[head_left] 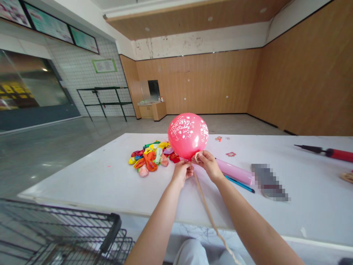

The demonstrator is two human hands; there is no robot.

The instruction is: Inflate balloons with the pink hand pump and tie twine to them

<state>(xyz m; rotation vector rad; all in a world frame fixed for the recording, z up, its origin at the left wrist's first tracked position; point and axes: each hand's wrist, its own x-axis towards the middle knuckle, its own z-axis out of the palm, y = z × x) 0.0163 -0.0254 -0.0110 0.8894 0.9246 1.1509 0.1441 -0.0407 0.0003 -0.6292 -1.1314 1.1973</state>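
Observation:
A round, inflated red balloon (187, 137) with white "Happy Birthday" print stands over the table, its neck end toward me. My left hand (182, 172) is closed in a pinch at the balloon's neck. My right hand (209, 163), also pinching, holds a loop of beige string (205, 202) beside the neck. From there the string runs down between my forearms and over the table edge to my lap. My fingers partly hide the neck, so I cannot tell whether a knot is there. Left of the balloon lies a pile of deflated balloons (150, 158) in several colours.
Right of my hands lie a pink cylinder (234, 172), a blue pen (239, 183) and a blurred-out dark object (268, 182). Farther right are a red and black hand pump (328, 152) and a beige coil (346, 177). A black wire cart (68, 232) stands at the table's near left edge.

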